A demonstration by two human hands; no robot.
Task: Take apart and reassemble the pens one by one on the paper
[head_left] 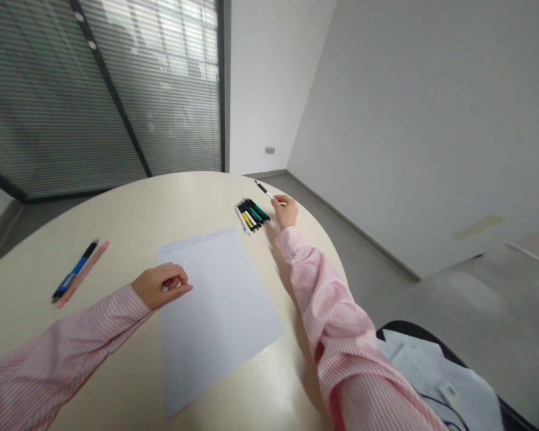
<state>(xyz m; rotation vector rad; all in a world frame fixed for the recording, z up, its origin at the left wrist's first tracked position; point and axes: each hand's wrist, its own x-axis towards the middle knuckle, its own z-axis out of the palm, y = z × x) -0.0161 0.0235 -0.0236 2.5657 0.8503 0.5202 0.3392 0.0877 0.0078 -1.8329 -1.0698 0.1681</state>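
Observation:
My right hand [286,211] is raised near the far right edge of the table, its fingers pinching a white and black pen [264,190] that points up and to the left. Just left of that hand lies a row of several pens [252,214] side by side, with black, white, yellow and green barrels. My left hand [160,285] rests on the left edge of a white sheet of paper [220,311], fingers loosely curled in and nothing visible in them. Small lines of writing run along the top of the sheet; the rest looks blank.
A blue and black pen [75,270] and a pink pen [83,274] lie together on the left of the round cream table [193,197]. At lower right, a black chair [406,326] bears white papers or bags [449,377] and a dark cord. Walls and a blind-covered glass partition stand beyond.

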